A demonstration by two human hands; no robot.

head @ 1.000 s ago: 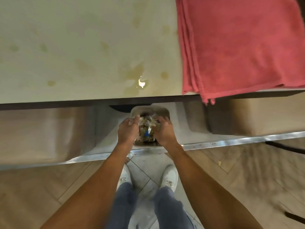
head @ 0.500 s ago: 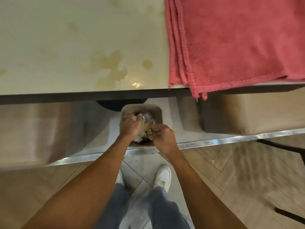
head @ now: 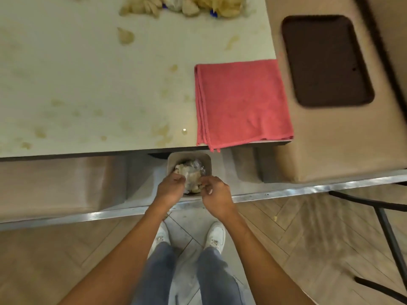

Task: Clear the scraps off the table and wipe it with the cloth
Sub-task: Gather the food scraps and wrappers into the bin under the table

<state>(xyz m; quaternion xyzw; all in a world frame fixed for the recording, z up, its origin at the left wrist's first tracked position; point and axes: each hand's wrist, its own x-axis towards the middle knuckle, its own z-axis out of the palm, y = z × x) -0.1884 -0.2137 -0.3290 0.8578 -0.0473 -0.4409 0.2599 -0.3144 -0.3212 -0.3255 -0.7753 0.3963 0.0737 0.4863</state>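
My left hand (head: 170, 188) and my right hand (head: 215, 194) are down over a small beige bin (head: 189, 155) that stands under the table's near edge. A wad of pale scraps and clear wrapping (head: 191, 172) fills the bin. My left hand's curled fingers grip the wad's near left side. My right hand sits at the wad's near right side with loosely curled fingers and holds nothing that I can see. The folded red cloth (head: 242, 102) lies on the table's near right corner. More scraps (head: 182, 5) are piled at the far edge, and a single scrap (head: 125, 36) lies nearer.
The pale table (head: 88, 84) carries yellowish stains and smears. Tan bench seats flank the bin; the right seat (head: 330, 139) holds a dark brown tray (head: 326, 60). A metal floor strip (head: 308, 190) runs below the seats. A black chair leg (head: 387, 227) is at the right.
The view has tilted up, bringing the far scrap pile and the tray into sight. Both hands have drawn slightly back from the wad, which now lies lower in the bin.
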